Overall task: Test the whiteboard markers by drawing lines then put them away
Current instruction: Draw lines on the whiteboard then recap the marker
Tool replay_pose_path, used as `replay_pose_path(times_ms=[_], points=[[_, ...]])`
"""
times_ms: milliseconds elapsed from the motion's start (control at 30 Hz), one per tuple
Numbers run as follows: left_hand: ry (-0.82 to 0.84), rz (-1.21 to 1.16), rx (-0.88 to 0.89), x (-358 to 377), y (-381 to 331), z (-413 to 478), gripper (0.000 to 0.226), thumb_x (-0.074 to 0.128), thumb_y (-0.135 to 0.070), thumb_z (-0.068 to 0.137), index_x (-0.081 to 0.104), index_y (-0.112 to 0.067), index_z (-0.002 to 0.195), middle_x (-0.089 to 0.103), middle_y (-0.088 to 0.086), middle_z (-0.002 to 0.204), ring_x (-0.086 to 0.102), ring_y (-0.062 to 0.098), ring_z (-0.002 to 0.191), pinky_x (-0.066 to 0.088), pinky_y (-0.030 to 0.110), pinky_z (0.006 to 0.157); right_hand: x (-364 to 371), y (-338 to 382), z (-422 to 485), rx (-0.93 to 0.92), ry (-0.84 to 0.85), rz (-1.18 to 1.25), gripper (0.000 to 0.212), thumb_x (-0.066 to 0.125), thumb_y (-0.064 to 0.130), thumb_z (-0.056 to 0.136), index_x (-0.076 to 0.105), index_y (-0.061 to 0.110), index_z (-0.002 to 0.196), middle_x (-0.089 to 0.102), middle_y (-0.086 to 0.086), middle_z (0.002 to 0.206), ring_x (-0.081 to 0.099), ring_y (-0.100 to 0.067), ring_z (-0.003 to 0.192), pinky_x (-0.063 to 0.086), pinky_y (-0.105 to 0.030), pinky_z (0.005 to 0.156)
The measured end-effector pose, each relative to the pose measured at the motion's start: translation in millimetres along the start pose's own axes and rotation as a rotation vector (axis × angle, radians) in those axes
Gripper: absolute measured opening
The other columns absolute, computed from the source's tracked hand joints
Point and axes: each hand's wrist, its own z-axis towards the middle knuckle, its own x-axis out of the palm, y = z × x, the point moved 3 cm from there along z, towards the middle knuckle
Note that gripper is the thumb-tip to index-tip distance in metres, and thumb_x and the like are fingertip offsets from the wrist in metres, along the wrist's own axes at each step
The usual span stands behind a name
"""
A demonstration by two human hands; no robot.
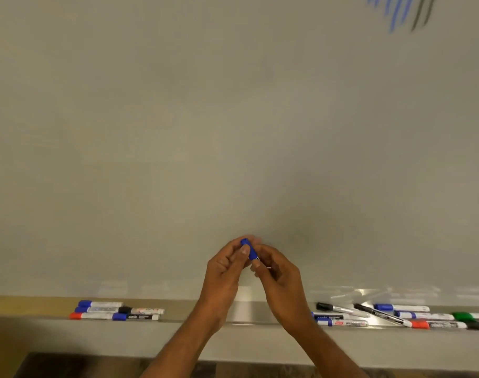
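Fingers (pixel 243 251) of the left hand (pixel 223 268) pinch the blue cap end of the marker (pixel 248 246) while the right hand (pixel 279 276) grips its barrel, above the tray (pixel 249 309) before the whiteboard (pixel 233 132); judged light, rigid and smooth, it is best gripped mid-barrel, cap pulled straight.

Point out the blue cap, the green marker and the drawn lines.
blue cap (pixel 246 244), head view, on its upper end.
green marker (pixel 463 315), head view, on its green cap.
drawn lines (pixel 399 16), head view, on a blue stroke.

cap (pixel 246 246): blue | strokes (pixel 402 10): blue, black | whiteboard (pixel 178 132): grey-white
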Motion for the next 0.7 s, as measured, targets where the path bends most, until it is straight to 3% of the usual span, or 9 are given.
replay_pose_path(times_ms=[100,233,367,500,567,700], points=[[0.057,-0.027,0.054,2.7,-43.5,-3.7,0.027,0.049,-0.022,0.107,0.068,-0.015,0.125,0.074,0.000,0.122,0.069,0.018,0.116,0.051,0.031,0.102,-3.8,47.3,3.0,-0.015,0.003,0.101,0.027,0.060,0.014,0.098,0.065,0.026,0.122,0.074,0.008,0.107,0.070,-0.017,0.093,0.057,-0.027,0.076],[0.122,-0.019,0.112,5.3,-89.6,-9.1,0.029,0.045,-0.025,0.108,0.066,-0.016,0.125,0.073,-0.002,0.126,0.068,0.019,0.118,0.052,0.032,0.101,-10.3,100.1,4.7,-0.039,0.021,0.158,0.016,0.060,0.022,0.098,0.071,0.020,0.109,0.074,-0.006,0.088,0.066,-0.019,0.072,0.052,-0.026,0.065],[0.174,-0.015,0.170,8.6,-126.5,-14.2,0.031,0.044,-0.028,0.108,0.063,-0.015,0.129,0.072,-0.003,0.128,0.065,0.016,0.123,0.048,0.036,0.106,-14.3,139.4,6.0,-0.085,0.071,0.137,0.027,0.055,0.028,0.100,0.072,0.010,0.089,0.066,-0.014,0.071,0.054,-0.019,0.058,0.044,-0.023,0.054],[0.196,-0.022,0.227,16.6,-157.7,-18.7,0.031,0.043,-0.027,0.108,0.062,-0.013,0.127,0.074,-0.001,0.122,0.067,0.015,0.119,0.049,0.033,0.105,-18.8,170.3,6.9,-0.151,0.052,0.126,0.037,0.052,0.028,0.101,0.064,0.006,0.074,0.054,-0.003,0.057,0.043,-0.010,0.050,0.036,-0.018,0.048],[0.196,-0.038,0.246,20.9,-170.4,-20.3,0.030,0.044,-0.027,0.107,0.063,-0.012,0.125,0.075,0.000,0.120,0.069,0.016,0.115,0.051,0.033,0.103,-19.7,183.6,7.9,-0.210,0.015,0.083,0.040,0.052,0.034,0.100,0.063,0.005,0.074,0.051,-0.007,0.057,0.041,-0.009,0.050,0.035,-0.018,0.049],[0.198,-0.061,0.273,27.9,-191.6,-22.6,0.031,0.045,-0.028,0.106,0.063,-0.009,0.123,0.077,0.002,0.115,0.072,0.019,0.108,0.056,0.025,0.088,-20.8,201.5,11.2,-0.289,-0.089,0.007,0.041,0.053,0.040,0.097,0.064,0.012,0.070,0.050,-0.002,0.054,0.041,-0.008,0.051,0.036,-0.022,0.052]])
